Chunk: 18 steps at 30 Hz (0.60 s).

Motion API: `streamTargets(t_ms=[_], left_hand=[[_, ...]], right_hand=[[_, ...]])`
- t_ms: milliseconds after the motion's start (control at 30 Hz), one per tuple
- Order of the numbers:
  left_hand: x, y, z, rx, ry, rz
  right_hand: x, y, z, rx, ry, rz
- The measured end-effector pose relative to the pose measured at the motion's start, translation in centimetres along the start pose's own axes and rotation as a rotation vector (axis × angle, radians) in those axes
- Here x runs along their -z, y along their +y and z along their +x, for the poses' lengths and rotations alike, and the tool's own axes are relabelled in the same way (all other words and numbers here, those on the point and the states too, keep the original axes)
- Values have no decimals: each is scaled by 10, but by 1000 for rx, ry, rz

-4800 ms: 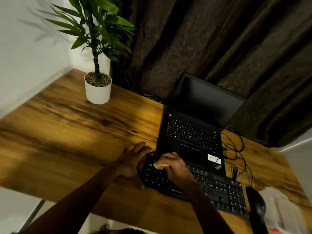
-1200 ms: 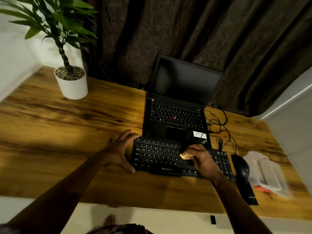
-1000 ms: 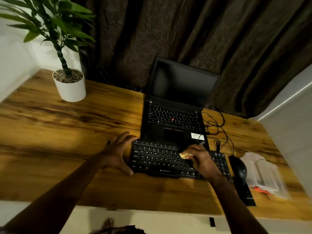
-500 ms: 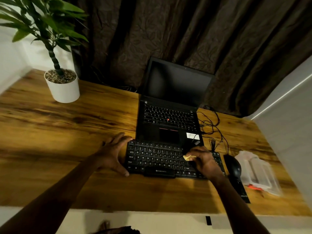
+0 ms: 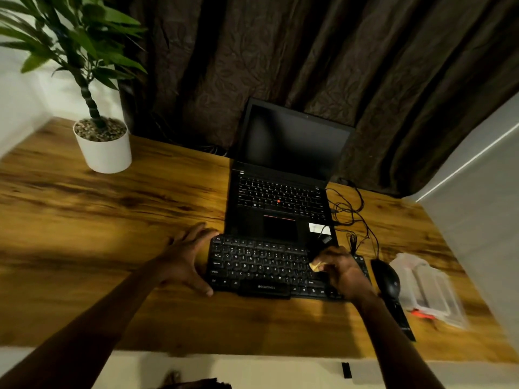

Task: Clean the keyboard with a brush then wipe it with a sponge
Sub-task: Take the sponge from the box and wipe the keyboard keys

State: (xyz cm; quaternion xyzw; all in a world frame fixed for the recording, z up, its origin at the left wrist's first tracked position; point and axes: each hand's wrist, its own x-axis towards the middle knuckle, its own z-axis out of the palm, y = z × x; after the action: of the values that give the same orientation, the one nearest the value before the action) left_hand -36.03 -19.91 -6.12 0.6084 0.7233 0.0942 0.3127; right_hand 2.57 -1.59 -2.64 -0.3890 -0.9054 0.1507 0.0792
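A black external keyboard [image 5: 261, 265] lies on the wooden desk [image 5: 112, 220], just in front of the open laptop. My left hand [image 5: 188, 256] rests against the keyboard's left end with fingers spread, bracing it. My right hand [image 5: 341, 272] presses down on the keyboard's right part, closed around a small yellow sponge [image 5: 316, 266]. Only a corner of the sponge shows between my fingers. No brush is clearly in view.
A black laptop [image 5: 280, 200] stands open behind the keyboard. Tangled cables [image 5: 351, 214] lie to its right. A black mouse [image 5: 386, 279] and a clear plastic package [image 5: 429, 287] sit right of the keyboard. A white potted plant [image 5: 102, 147] stands at back left.
My right hand has slid the sponge from the keyboard's left end across to its right part. My left hand has stayed at the left end.
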Motion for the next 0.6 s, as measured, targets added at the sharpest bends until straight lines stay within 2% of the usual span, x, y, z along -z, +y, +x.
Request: streamTargets(t_ms=[100, 200, 367, 467, 600], left_hand=[[-1, -2, 1, -1, 5, 5], [-1, -5, 3, -7, -2, 4], [0, -3, 2, -3, -9, 10], [1, -1, 1, 0, -7, 25], [1, 0, 0, 3, -6, 11]], right_hand=[[-10, -12, 6, 49, 54, 97], [-20, -24, 12, 75, 14, 100], [-6, -3, -2, -64, -30, 63], [9, 1, -9, -76, 9, 21], [-4, -9, -2, 62, 80, 82]])
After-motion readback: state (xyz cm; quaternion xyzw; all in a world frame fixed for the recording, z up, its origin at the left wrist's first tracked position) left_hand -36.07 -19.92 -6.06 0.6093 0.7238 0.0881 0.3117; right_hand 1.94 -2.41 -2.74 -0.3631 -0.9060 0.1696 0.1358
